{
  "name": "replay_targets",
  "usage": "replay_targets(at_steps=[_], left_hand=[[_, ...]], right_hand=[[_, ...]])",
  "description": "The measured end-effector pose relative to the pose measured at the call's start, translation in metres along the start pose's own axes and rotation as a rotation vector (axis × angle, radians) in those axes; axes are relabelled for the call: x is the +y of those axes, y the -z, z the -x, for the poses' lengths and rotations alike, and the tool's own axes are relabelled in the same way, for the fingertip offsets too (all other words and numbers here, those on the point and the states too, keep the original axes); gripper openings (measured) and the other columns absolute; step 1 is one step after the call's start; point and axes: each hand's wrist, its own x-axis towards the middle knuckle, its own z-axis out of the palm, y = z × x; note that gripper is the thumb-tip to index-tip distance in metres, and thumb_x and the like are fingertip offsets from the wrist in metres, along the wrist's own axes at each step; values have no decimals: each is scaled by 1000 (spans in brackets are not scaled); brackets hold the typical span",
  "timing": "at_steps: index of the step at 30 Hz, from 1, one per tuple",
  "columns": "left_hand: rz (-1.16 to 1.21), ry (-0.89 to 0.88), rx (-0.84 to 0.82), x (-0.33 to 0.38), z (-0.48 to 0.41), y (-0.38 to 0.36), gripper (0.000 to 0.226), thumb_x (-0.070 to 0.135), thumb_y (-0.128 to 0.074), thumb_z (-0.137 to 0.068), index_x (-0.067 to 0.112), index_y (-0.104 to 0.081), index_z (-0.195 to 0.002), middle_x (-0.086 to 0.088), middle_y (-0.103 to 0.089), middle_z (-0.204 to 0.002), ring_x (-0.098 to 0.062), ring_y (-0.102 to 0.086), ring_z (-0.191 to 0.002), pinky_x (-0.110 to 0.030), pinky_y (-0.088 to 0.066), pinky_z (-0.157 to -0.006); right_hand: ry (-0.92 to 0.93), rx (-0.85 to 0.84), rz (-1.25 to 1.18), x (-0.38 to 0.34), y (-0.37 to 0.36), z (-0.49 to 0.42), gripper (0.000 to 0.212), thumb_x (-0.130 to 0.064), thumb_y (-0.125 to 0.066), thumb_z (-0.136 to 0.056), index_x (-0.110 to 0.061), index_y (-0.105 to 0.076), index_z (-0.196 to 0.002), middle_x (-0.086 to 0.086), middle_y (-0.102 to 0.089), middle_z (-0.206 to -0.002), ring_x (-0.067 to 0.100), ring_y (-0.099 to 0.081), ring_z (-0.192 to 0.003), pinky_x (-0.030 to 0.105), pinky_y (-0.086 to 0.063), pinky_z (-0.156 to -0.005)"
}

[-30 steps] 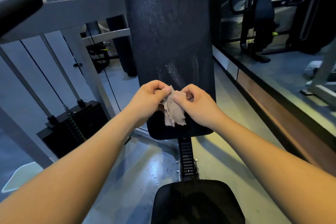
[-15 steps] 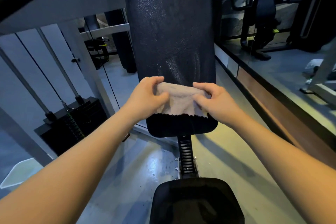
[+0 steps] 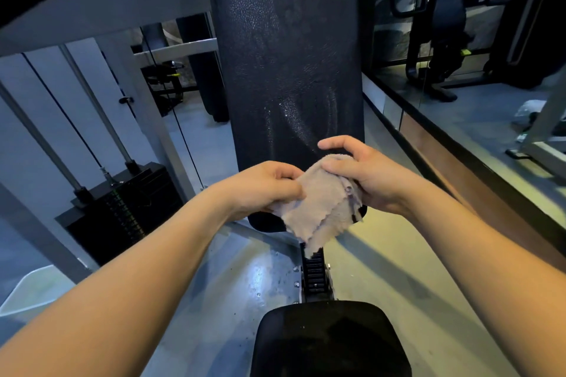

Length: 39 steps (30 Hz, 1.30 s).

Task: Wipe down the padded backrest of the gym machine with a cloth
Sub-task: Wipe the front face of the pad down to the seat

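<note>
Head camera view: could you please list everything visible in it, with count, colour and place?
Backrest pad: one, black, upright at centre, wet sheen low down.
Cloth: one, beige, crumpled, in front of the pad's lower end.
Seat pad: one, black, bottom centre.
Adjuster rail: one, black, between the two pads.
Weight stack: one, black, left, on the floor.
Frame bars: several, grey, left.
Other machine: one, dark, upper right.
Left hand: gripping the cloth's left side.
Right hand: gripping its upper right.

A black seat pad (image 3: 329,343) sits low; a weight stack (image 3: 128,208) stands left.
</note>
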Motion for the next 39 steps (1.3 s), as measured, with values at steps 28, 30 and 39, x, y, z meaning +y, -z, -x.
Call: replay_targets(at_steps=[28, 30, 39], left_hand=[[-224, -322, 863, 24, -44, 12, 38, 29, -77, -83, 28, -46, -104, 5, -60, -92, -14, -61, -78, -31, -52, -73], [-250, -331, 866, 31, -45, 19, 41, 32, -79, -80, 30, -45, -103, 3, -57, -94, -15, -59, -82, -30, -49, -70], [-426, -273, 910, 65, -51, 70, 21, 32, -71, -87, 19, -58, -97, 6, -60, -87, -13, -59, -84, -26, -43, -66]], right_hand=[[131, 56, -403, -20, -29, -32, 39, -17, -35, -111, 7, -58, -132, 27, -66, -128, 35, -61, -126, 44, -49, -108], [121, 46, -394, -30, -31, -37, 37, -19, -38, -110, 4, -61, -128, 25, -68, -125, 33, -64, -121, 44, -50, -107], [358, 339, 21, -73, -27, -77, 14, -15, -74, -91, -18, -66, -102, 3, -73, -91, 11, -71, -78, 30, -57, -69]])
